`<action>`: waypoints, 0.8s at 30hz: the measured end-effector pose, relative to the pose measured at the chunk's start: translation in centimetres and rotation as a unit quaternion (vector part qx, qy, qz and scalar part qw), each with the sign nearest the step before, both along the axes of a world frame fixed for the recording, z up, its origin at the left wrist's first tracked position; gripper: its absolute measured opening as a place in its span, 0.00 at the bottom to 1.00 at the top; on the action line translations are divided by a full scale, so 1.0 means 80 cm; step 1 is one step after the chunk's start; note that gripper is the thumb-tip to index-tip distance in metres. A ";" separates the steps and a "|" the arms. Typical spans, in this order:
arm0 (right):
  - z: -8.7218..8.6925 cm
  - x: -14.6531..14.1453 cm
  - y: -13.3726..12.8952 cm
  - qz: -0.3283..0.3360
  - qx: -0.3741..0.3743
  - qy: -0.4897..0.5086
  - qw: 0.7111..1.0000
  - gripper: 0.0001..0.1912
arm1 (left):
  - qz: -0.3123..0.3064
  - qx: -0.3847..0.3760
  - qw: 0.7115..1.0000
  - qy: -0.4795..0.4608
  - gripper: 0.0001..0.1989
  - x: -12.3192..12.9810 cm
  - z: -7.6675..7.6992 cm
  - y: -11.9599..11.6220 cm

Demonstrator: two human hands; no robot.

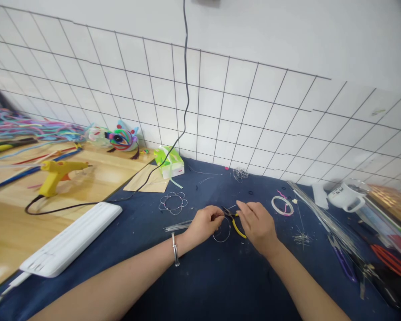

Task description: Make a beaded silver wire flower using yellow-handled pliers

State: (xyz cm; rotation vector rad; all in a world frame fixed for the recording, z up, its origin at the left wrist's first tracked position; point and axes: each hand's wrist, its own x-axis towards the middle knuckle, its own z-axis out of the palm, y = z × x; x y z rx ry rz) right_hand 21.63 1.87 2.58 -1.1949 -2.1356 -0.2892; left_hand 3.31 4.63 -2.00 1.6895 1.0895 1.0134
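My left hand (pixel 206 223) is closed, thumb and fingers pinching a thin wire ring (pixel 221 241) that hangs below the fingertips. Just right of it, pliers (pixel 239 229) with yellow handles lie on the dark cloth, jaws toward my left hand and one handle partly hidden by my right hand (pixel 259 226). The right fingers are stretched out over the pliers, the fingertips by the end of a short straight wire (pixel 232 206); whether they touch it is unclear. Cut wires (pixel 178 226) lie beside my left wrist, and a flower-shaped wire piece (pixel 173 203) lies farther back.
A white power strip (pixel 71 238) and a yellow glue gun (pixel 58 174) are on the left. A tissue pack (pixel 169 162) sits at the back. To the right are a tape roll (pixel 282 205), a long wire bundle (pixel 321 214), purple-handled pliers (pixel 343 263) and a white mug (pixel 345 196).
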 end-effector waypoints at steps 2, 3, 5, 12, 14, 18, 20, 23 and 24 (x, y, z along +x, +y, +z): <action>0.003 0.003 -0.003 0.004 0.045 -0.119 0.992 0.18 | -0.006 0.012 1.000 0.007 0.05 0.001 0.000 -0.002; 0.004 0.004 -0.003 0.003 0.055 -0.160 0.986 0.17 | -0.011 0.016 1.000 0.009 0.05 0.001 0.000 -0.002; 0.004 0.004 -0.003 0.002 0.065 -0.213 0.975 0.15 | -0.021 0.019 0.999 0.014 0.06 0.001 0.001 -0.004; -0.005 0.000 0.000 -0.001 0.052 -0.229 0.972 0.12 | -0.038 -0.011 0.999 0.005 0.06 0.002 0.003 -0.007; -0.011 -0.002 0.001 -0.006 0.021 -0.196 0.980 0.12 | -0.041 -0.024 0.999 -0.007 0.06 0.003 0.002 -0.007; -0.024 -0.007 0.003 0.000 -0.141 0.042 0.989 0.10 | -0.043 -0.056 0.997 -0.036 0.06 0.006 0.000 -0.009; -0.029 -0.010 0.005 -0.005 -0.191 0.139 0.972 0.10 | -0.045 -0.069 0.995 -0.052 0.07 0.008 -0.001 -0.011; -0.034 -0.013 0.008 -0.017 -0.238 0.213 0.947 0.10 | -0.046 -0.083 0.993 -0.074 0.08 0.009 0.000 -0.013; -0.035 -0.014 0.009 -0.017 -0.265 0.242 0.933 0.09 | -0.040 -0.088 0.992 -0.080 0.08 0.009 0.000 -0.013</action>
